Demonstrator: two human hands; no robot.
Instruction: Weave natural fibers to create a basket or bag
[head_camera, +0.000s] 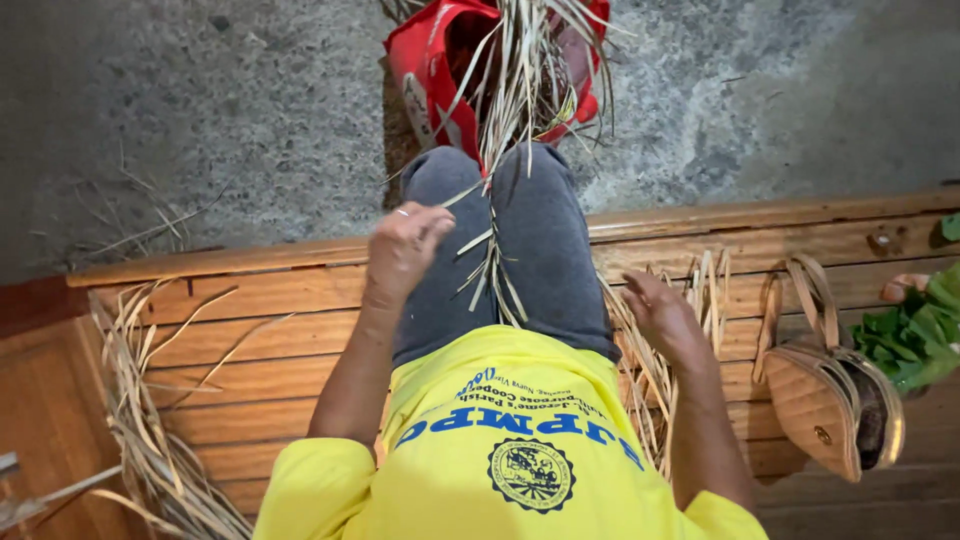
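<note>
Where planks (300, 300) end, concrete floor (200, 110).

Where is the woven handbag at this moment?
In the head view, the woven handbag lies on the wooden bench at the person's right side, between the right hand and the green leaves.

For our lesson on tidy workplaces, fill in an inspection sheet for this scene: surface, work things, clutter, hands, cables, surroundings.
Surface: wooden bench, planks bare in places.
Work things: dried straw strips lying across the knees; more in a red bag on the floor.
Clutter: loose straw on the left, another bundle on the right, a woven handbag, green leaves.
Hands: left hand pinches one strip; right hand is open over the right bundle.
Cables: nothing seen.
Surroundings: grey concrete floor.
</note>
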